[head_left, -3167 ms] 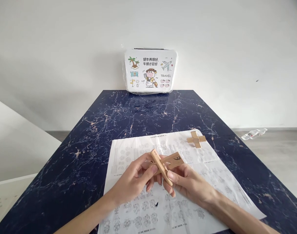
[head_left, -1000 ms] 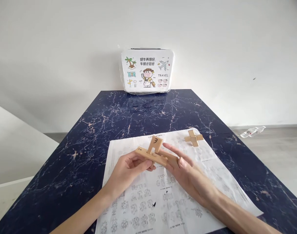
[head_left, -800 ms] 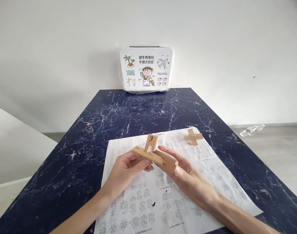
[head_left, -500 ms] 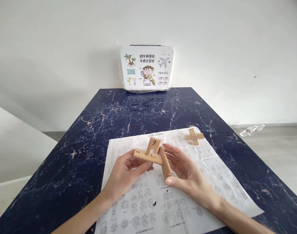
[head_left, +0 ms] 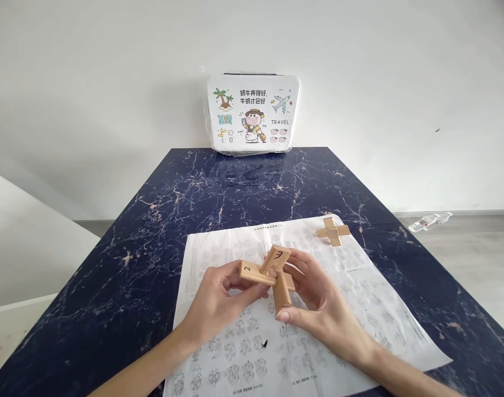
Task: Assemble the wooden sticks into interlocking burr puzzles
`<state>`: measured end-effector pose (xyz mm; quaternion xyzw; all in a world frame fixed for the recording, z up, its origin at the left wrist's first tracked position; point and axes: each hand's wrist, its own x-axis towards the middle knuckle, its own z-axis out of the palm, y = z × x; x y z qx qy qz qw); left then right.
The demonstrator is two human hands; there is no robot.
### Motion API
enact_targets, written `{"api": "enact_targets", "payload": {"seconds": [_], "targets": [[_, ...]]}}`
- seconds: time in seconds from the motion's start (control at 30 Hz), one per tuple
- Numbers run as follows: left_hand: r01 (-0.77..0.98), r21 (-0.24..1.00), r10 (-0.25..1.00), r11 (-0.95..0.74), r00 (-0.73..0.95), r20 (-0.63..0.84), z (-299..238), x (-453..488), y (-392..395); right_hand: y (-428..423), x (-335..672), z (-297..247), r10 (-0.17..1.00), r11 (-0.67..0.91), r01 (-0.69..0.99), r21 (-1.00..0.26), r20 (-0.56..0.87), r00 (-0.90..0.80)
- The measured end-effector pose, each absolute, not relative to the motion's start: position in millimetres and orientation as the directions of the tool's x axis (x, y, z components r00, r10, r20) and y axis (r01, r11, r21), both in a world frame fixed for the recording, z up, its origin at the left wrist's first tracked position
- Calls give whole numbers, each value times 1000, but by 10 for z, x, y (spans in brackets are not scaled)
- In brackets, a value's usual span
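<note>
Both hands hold wooden puzzle bars above a printed instruction sheet. My left hand pinches the bar marked 2, which crosses the bar marked 3. In my right hand, fingers curled, is a third bar pointing toward me and set against the joint of the other two. A small assembled wooden cross lies on the sheet's far right corner, apart from both hands.
The dark blue marble table runs back to a white wall. A white box with cartoon travel pictures stands at its far edge. A clear plastic bottle lies on the floor to the right.
The bars have turned in my hands: bar 3 went from lying flat to standing across bar 2. My right hand swung the third bar round, end toward me, and closed on it.
</note>
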<state>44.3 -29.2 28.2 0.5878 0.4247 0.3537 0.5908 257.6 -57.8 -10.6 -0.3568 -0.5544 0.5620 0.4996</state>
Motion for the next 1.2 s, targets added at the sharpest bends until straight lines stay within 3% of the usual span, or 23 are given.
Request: {"api": "enact_targets", "payload": {"seconds": [0.47, 0.6, 0.77, 1.0, 1.2], "targets": [[49, 998, 906, 50, 418, -66, 221, 436, -307, -553, 2595, -75, 959, 87, -102, -991, 111, -261], [125, 992, 917, -11, 396, -40, 178, 431, -326, -529, 2579, -69, 963, 80, -98, -992, 102, -250], [202, 973, 927, -114, 374, 31, 172, 444, -338, -494, 2566, -105, 963, 93, -119, -989, 120, -243], [25, 1000, 946, 0, 325, -8, 177, 457, -360, -460, 2563, -102, 955, 44, -244, -969, 113, -275], [119, 989, 926, -90, 375, 40, 167, 455, -365, -461, 2539, -70, 960, -17, -282, -959, 64, -274]]}}
